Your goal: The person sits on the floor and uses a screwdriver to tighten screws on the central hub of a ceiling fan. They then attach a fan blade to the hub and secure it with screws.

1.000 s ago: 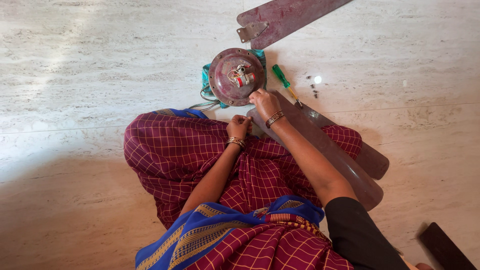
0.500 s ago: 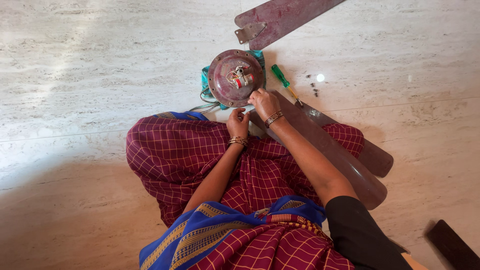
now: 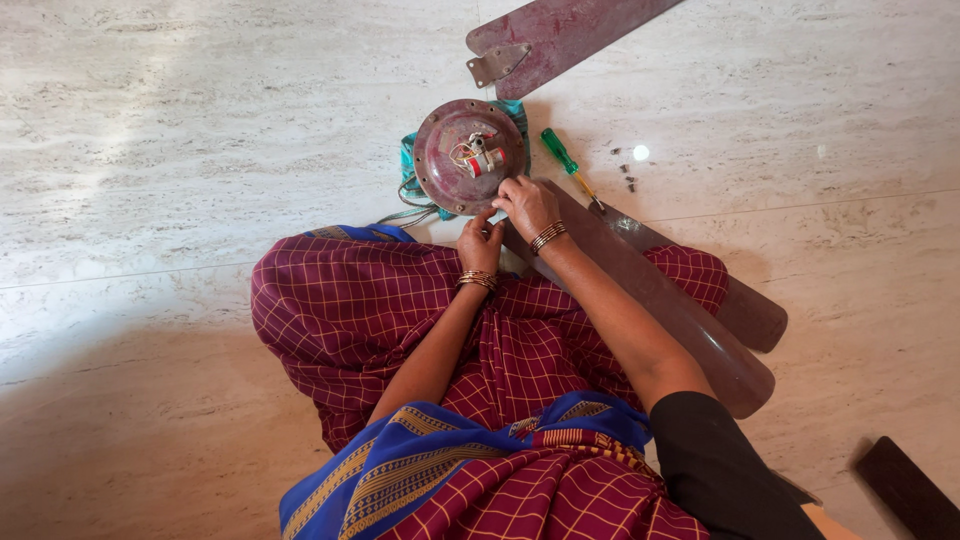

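On the pale stone floor [image 3: 200,150], toward its far middle, sits a round dark-red fan motor [image 3: 462,160] with a small red and white part and wires at its centre. It rests on a bit of teal cloth [image 3: 408,170] that peeks out at its left and far edges. The right hand [image 3: 525,203] lies at the near right rim of the motor, fingers curled over the spot where a fan blade [image 3: 650,290] meets it; whether they pinch something small there cannot be told. The left hand [image 3: 481,243] is just below the near rim, fingers bent up toward the same spot, and its grip cannot be told either. That blade runs from the motor toward the near right, across a lap in red checked cloth [image 3: 350,310], with a second blade [image 3: 740,310] lying under it. A green-handled screwdriver [image 3: 566,163] lies just right of the motor, with a few small screws [image 3: 626,178] near its tip. Another loose blade [image 3: 560,35] lies at the far edge.
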